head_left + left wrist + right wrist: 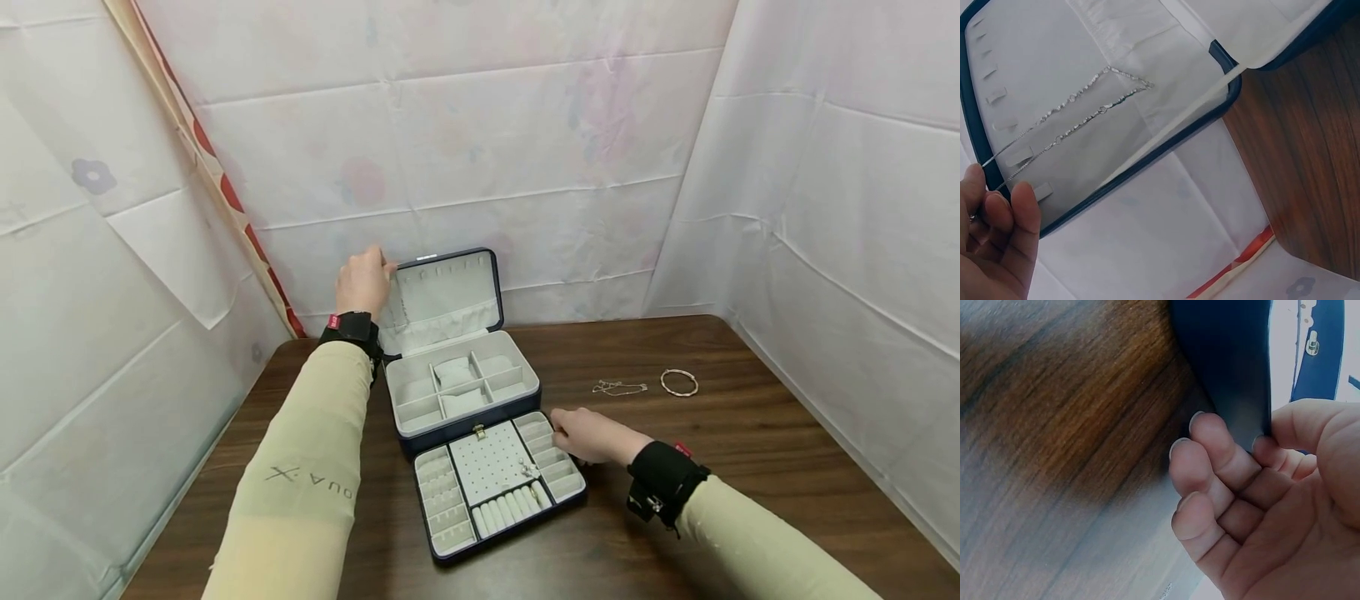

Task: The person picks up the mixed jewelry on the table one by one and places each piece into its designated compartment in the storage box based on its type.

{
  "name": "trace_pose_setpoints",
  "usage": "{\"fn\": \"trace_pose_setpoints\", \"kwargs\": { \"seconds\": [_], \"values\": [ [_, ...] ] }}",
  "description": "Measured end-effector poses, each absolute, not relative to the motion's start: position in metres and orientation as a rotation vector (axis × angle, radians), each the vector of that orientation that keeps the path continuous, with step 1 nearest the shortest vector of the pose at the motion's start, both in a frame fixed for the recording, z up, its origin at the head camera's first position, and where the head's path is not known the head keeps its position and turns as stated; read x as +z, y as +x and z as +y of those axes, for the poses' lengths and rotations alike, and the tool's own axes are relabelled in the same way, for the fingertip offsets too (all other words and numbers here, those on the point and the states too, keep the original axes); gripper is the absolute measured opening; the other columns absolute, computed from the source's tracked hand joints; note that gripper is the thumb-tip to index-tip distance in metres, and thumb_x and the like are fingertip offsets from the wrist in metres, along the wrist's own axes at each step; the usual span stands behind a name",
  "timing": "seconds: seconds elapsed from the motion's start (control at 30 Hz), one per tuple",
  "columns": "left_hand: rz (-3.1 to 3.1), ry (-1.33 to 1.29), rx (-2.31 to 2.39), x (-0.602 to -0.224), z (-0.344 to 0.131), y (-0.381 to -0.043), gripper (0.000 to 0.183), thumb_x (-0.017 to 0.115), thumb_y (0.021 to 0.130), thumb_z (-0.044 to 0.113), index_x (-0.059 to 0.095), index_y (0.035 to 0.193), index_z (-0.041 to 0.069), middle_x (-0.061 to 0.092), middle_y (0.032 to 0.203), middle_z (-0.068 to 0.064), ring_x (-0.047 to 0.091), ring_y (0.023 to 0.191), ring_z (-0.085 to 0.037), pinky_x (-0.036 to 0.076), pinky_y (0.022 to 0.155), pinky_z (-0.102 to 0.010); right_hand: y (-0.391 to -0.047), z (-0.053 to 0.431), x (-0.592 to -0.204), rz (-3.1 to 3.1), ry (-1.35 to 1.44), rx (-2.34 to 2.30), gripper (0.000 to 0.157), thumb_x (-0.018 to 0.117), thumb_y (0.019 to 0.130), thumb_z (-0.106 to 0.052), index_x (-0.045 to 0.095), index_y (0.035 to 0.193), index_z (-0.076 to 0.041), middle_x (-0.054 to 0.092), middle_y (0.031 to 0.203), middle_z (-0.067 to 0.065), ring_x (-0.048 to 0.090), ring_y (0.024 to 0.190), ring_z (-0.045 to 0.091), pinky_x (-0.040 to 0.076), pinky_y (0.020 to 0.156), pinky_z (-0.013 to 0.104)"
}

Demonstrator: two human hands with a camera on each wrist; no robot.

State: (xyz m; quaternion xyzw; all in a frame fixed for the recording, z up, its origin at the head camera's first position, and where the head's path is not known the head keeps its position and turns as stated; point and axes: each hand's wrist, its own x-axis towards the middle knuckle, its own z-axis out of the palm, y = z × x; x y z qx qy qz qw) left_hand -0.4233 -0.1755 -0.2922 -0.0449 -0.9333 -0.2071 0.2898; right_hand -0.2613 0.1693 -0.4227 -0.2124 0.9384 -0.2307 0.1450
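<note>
A dark blue jewelry box [467, 423] stands with its lid [450, 287] raised. My left hand [363, 282] is at the lid's upper left corner and pinches a silver necklace [1102, 109]. The necklace hangs in a loop over the pale lining, beside a row of small tabs. In front of the box lies a jewelry tray [486, 463] with side compartments, a dotted panel and ring rolls. My right hand [596, 435] pinches the tray's right edge, thumb on the inner side and index finger outside; the other fingers curl near the tabletop. Small earrings [530, 469] sit on the dotted panel.
To the right on the wooden table [750, 467] lie a thin silver chain [621, 389] and a round bangle [679, 395]. The box's compartments hold pale cushions [453, 372]. White patterned sheets [525, 150] enclose the back and both sides.
</note>
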Motion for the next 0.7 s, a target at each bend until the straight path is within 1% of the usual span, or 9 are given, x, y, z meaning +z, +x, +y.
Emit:
{"fn": "trace_pose_setpoints", "kwargs": {
  "seconds": [0.17, 0.4, 0.7],
  "values": [
    [-2.514, -0.138, -0.521, -0.2913, -0.1749, -0.4191, 0.018, 0.065, 0.101, 0.016, 0.062, 0.097, -0.001, 0.07, 0.092, -0.023, 0.068, 0.079, -0.042, 0.051, 0.068, -0.052, -0.2613, 0.1696, -0.4232, 2.712, -0.613, -0.662, 0.014, 0.05, 0.103, -0.008, 0.05, 0.089, -0.012, 0.056, 0.068, 0.002, 0.056, 0.052, 0.015, 0.044, 0.056, 0.033],
    [-2.532, -0.138, -0.464, -0.2907, -0.1739, -0.4162, 0.018, 0.068, 0.099, 0.016, 0.06, 0.093, 0.0, 0.072, 0.095, -0.024, 0.068, 0.083, -0.046, 0.052, 0.069, -0.058, -0.2604, 0.1691, -0.4231, 2.719, -0.615, -0.667, 0.015, 0.05, 0.103, -0.009, 0.05, 0.089, -0.013, 0.055, 0.067, 0.002, 0.055, 0.052, 0.015, 0.044, 0.056, 0.033],
    [-2.491, -0.226, -0.315, -0.2935, -0.1774, -0.4167, 0.021, 0.072, 0.096, 0.015, 0.06, 0.091, -0.003, 0.07, 0.086, -0.027, 0.067, 0.072, -0.048, 0.053, 0.064, -0.059, -0.2611, 0.1663, -0.4242, 2.711, -0.611, -0.679, 0.014, 0.051, 0.104, -0.009, 0.05, 0.09, -0.013, 0.056, 0.068, 0.002, 0.055, 0.052, 0.016, 0.044, 0.055, 0.033]
  ]
}}
